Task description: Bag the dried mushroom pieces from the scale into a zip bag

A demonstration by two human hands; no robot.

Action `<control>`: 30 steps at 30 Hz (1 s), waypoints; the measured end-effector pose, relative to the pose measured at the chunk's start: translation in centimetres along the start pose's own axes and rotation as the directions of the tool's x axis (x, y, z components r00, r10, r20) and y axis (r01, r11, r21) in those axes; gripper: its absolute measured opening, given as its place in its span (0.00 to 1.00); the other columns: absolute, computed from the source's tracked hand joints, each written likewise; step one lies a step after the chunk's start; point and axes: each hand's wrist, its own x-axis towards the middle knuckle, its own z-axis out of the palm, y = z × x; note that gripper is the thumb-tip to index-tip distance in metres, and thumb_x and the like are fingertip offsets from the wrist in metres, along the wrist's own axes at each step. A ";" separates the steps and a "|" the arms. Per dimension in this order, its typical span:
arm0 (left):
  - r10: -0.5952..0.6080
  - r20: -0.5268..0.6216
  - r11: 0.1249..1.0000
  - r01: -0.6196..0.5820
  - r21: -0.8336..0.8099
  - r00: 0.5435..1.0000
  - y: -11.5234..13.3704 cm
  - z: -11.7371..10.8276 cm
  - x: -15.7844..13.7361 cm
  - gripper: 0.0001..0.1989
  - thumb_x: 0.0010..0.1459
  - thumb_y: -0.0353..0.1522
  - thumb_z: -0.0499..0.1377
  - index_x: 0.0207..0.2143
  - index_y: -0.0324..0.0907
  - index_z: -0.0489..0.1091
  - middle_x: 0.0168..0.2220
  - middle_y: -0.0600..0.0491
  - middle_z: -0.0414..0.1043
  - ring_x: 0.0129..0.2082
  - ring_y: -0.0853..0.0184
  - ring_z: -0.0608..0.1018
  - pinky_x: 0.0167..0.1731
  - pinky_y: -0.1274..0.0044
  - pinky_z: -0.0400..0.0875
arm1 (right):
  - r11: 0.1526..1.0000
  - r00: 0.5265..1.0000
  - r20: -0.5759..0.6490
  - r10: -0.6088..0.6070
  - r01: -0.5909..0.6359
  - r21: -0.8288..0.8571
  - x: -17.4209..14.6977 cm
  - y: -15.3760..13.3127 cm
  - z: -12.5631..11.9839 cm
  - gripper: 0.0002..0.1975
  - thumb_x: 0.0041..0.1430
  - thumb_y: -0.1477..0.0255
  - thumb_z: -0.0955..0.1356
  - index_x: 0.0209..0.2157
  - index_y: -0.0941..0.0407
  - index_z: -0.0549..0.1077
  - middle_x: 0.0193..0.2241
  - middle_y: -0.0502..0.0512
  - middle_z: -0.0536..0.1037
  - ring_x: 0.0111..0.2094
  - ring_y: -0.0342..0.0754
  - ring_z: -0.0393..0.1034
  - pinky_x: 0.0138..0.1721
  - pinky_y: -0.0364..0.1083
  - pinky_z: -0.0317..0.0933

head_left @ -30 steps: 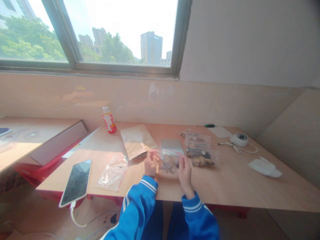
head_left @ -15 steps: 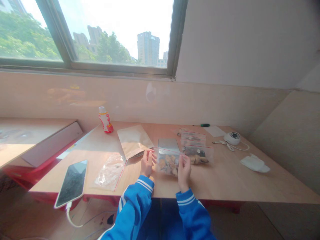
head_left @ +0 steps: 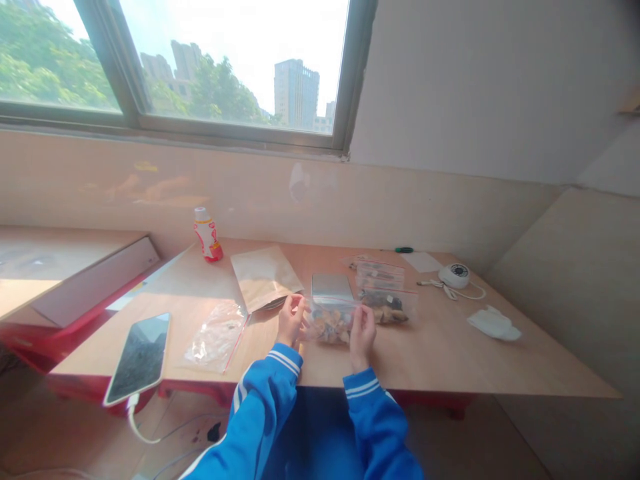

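Observation:
Between my hands is a clear zip bag [head_left: 327,327] with pale brown dried pieces inside. My left hand [head_left: 291,321] pinches its upper left corner, and my right hand [head_left: 363,333] grips its upper right corner. Just behind the bag lies a flat silver-grey plate-like device [head_left: 331,287], partly hidden by it. To the right of my right hand are a filled zip bag [head_left: 393,310] with dark and brown pieces and another zip bag [head_left: 380,275] behind it. A brown paper pouch [head_left: 265,277] lies beyond my left hand.
An empty-looking clear zip bag [head_left: 215,337] and a phone [head_left: 140,357] on a charging cable lie at left. A red-and-white bottle [head_left: 209,237] stands at the back. Rightward are a small white fan-like device [head_left: 454,275], a white tissue-like item [head_left: 494,325] and a green-handled tool [head_left: 404,250].
The view has shifted slightly, so the table's contents sit a little further left and higher. Both hands still hold the bag, its lower part now tilted a little differently.

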 end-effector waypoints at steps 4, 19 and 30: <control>0.021 -0.019 1.000 -0.021 -0.003 1.000 -0.3 0.0 0.2 0.18 0.53 0.47 0.56 0.33 0.41 0.63 0.24 0.57 0.69 0.17 0.73 0.71 0.14 0.83 0.59 | 0.999 0.999 -0.035 -0.022 0.023 0.023 0.3 0.5 0.1 0.21 0.57 0.53 0.62 0.36 0.58 0.68 0.31 0.57 0.75 0.31 0.48 0.70 0.32 0.45 0.63; 0.077 0.011 0.994 -0.077 0.071 0.997 -1.0 -0.2 0.4 0.17 0.53 0.46 0.55 0.34 0.41 0.64 0.28 0.54 0.70 0.22 0.71 0.73 0.14 0.84 0.62 | 0.998 0.983 -0.171 -0.065 0.064 -0.012 0.6 0.6 0.0 0.19 0.54 0.56 0.65 0.32 0.59 0.71 0.29 0.57 0.75 0.30 0.47 0.66 0.35 0.45 0.61; 0.039 0.059 0.999 -0.040 0.019 0.997 -0.5 -0.3 0.2 0.16 0.55 0.46 0.54 0.34 0.41 0.63 0.28 0.54 0.70 0.20 0.74 0.71 0.14 0.84 0.59 | 0.999 0.991 -0.127 -0.048 0.047 -0.005 0.5 0.5 0.0 0.18 0.56 0.57 0.63 0.32 0.58 0.69 0.29 0.56 0.74 0.30 0.46 0.66 0.34 0.44 0.61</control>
